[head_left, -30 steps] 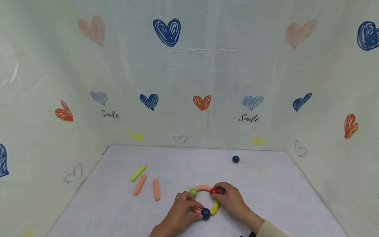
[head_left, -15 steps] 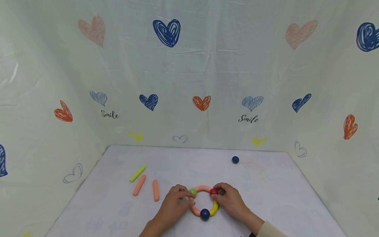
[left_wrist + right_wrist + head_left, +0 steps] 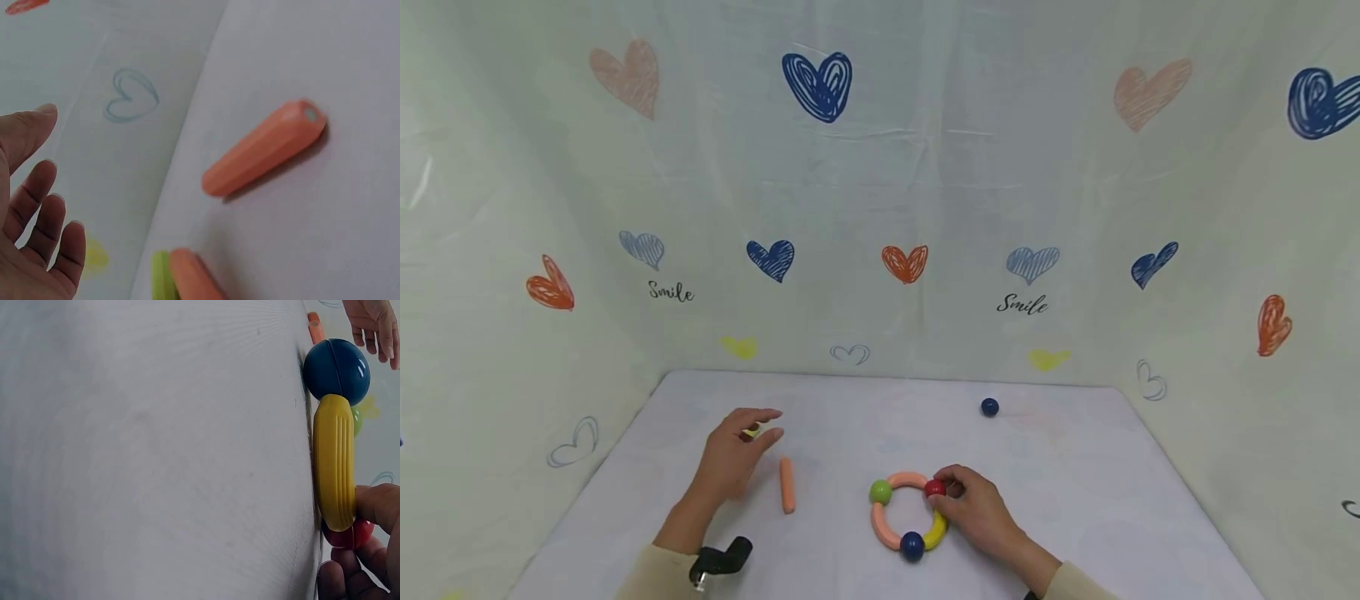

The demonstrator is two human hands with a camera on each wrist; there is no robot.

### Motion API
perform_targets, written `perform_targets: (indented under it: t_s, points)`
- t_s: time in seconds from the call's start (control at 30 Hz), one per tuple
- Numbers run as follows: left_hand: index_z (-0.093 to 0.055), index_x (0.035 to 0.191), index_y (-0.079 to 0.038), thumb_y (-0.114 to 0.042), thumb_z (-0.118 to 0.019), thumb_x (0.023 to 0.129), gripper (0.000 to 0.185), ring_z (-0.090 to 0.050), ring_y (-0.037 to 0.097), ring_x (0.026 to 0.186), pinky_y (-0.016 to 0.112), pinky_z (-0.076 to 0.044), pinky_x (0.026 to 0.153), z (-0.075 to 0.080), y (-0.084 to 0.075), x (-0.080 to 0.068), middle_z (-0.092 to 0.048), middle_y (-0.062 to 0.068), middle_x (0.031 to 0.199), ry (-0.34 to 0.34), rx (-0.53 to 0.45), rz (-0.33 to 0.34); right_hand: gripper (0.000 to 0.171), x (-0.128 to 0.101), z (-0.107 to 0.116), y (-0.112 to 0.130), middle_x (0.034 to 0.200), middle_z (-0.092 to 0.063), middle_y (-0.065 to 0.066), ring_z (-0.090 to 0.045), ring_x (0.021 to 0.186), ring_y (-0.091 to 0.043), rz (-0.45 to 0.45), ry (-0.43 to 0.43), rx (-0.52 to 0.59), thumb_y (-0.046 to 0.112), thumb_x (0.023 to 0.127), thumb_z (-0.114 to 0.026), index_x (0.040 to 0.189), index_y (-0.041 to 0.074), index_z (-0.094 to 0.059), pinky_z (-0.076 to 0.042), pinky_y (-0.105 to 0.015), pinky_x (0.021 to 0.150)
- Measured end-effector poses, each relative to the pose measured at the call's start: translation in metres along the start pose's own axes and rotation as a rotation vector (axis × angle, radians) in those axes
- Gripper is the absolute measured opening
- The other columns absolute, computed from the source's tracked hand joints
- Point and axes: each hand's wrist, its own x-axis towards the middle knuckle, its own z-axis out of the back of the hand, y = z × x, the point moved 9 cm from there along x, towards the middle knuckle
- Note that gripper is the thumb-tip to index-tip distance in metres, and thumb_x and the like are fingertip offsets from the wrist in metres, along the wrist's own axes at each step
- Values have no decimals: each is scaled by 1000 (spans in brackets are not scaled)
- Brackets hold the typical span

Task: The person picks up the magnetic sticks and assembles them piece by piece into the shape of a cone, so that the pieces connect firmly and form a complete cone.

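Note:
A toy ring [image 3: 906, 517] of curved peach and yellow pieces joined by green, red and blue balls lies on the white table [image 3: 1075, 500]. My right hand [image 3: 972, 507] pinches the ring at its red ball [image 3: 935, 488]; in the right wrist view the thumb [image 3: 377, 509] presses the yellow piece [image 3: 334, 459] beside the blue ball [image 3: 336, 369]. My left hand [image 3: 737, 450] hovers with straight fingers over a yellow-green stick [image 3: 750, 432]. One orange stick [image 3: 787, 484] lies just right of it. The left wrist view shows that orange stick [image 3: 262, 150], the left hand [image 3: 37, 212] holding nothing, and the ends of two more sticks [image 3: 178, 281].
A loose dark blue ball [image 3: 989, 407] sits near the table's far right. Cloth walls printed with hearts [image 3: 820, 83] close in the table at the back and on both sides. A small black device [image 3: 718, 561] is strapped at my left wrist.
My left hand has let go of the ring and moved left and away to the sticks. The right hand has kept its hold at the red ball.

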Motion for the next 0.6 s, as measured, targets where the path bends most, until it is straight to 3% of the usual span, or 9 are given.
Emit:
perform_targets:
  t_s: [0.13, 0.23, 0.4, 0.6]
  points:
    - [-69, 138, -10, -27, -73, 102, 40, -59, 32, 121, 42, -50, 97, 26, 24, 8, -65, 15, 136, -21, 7, 23, 31, 0, -1, 1, 95, -64, 4, -55, 87, -15, 7, -3, -20, 26, 88, -86, 114, 15, -72, -48, -23, 72]
    - [-65, 142, -10, -32, -71, 103, 45, -57, 32, 124, 42, -49, 99, 33, 42, 11, -63, 18, 139, -7, -2, 62, 30, 0, -2, 0, 94, -64, 4, -55, 87, -15, 17, -4, -26, 26, 89, -86, 113, 16, -72, -49, -23, 73]
    - [-63, 145, -9, -36, -70, 103, 50, -56, 34, 126, 40, -50, 96, 32, 67, 14, -61, 20, 141, 41, -3, 122, 30, 0, -3, -1, 95, -64, 5, -55, 87, -14, 16, 0, -17, 26, 88, -86, 113, 16, -72, -49, -22, 73]
    - [-61, 145, -5, -33, -69, 104, 51, -57, 38, 125, 47, -49, 98, 23, 88, 19, -60, 26, 142, 88, 2, 185, 30, 0, -1, 2, 96, -65, 4, -55, 88, -15, 23, 4, 1, 25, 89, -86, 113, 14, -71, -50, -23, 74]
